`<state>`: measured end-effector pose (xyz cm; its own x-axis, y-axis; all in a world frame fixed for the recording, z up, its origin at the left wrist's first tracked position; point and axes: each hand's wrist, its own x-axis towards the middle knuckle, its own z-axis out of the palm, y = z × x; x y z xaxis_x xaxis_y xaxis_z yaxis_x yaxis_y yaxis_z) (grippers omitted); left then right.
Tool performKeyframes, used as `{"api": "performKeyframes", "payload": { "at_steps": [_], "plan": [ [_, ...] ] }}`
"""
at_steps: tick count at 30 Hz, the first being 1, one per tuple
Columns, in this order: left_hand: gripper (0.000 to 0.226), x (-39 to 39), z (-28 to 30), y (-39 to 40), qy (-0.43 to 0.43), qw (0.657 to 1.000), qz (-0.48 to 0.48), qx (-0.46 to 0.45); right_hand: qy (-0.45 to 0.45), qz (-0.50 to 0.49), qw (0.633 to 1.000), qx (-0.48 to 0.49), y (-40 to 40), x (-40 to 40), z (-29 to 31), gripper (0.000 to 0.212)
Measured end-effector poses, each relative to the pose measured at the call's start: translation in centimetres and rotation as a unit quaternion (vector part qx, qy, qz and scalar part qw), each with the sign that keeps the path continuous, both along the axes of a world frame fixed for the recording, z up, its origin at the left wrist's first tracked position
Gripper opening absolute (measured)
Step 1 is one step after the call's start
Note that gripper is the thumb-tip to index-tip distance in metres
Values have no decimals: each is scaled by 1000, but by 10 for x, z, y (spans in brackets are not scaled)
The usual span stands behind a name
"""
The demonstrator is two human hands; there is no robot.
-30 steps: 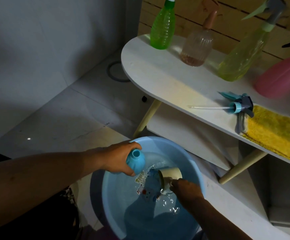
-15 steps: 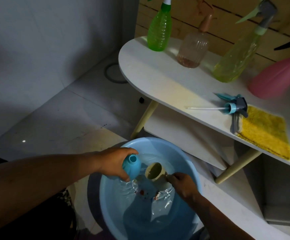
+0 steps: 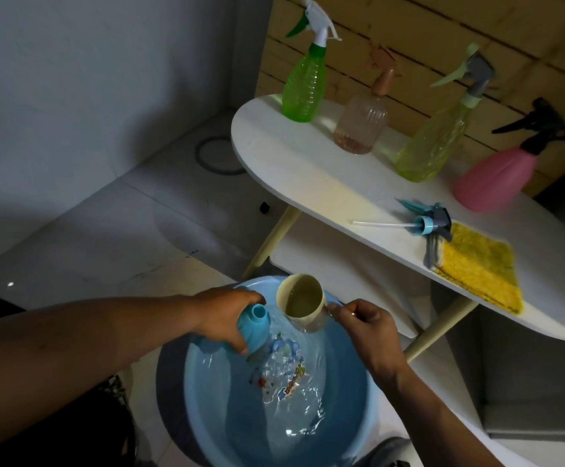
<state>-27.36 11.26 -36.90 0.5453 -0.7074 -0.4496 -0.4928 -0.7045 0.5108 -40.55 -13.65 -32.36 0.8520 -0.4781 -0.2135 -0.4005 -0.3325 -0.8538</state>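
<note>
Left hand [image 3: 222, 315] gripping blue capless bottle [image 3: 253, 326], right hand [image 3: 365, 326] holding water-filled beige cup [image 3: 303, 303] over basin [image 3: 348, 392]

Home washroom corner: tiled floor [image 3: 112, 237], water basin [image 3: 207, 416], spray bottles [image 3: 303, 84].

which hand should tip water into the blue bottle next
Right: the right hand grips the water-filled cup beside the blue bottle, which the left hand holds over the basin.

White oval desk [image 3: 308, 183], top: green spray bottle [image 3: 303, 85], clear pinkish spray bottle [image 3: 362, 124], yellow-green spray bottle [image 3: 432, 143], pink spray bottle [image 3: 496, 178], all upright; detached spray head [image 3: 429, 222] lying flat, touching folded yellow cloth [image 3: 480, 271]. Tiled floor [image 3: 106, 237]: blue basin [image 3: 207, 416] of water.
</note>
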Motion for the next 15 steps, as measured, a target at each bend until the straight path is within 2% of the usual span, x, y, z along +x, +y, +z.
{"api": "performKeyframes", "payload": {
  "at_steps": [10,15],
  "plan": [
    [105,-6,4,-4,-47,999,-14,-17,-34,56,987,-147,12,-4,43,37],
    [97,-10,6,-3,-40,998,-17,-40,-41,72,973,-214,17,-5,50,28]
  ]
}}
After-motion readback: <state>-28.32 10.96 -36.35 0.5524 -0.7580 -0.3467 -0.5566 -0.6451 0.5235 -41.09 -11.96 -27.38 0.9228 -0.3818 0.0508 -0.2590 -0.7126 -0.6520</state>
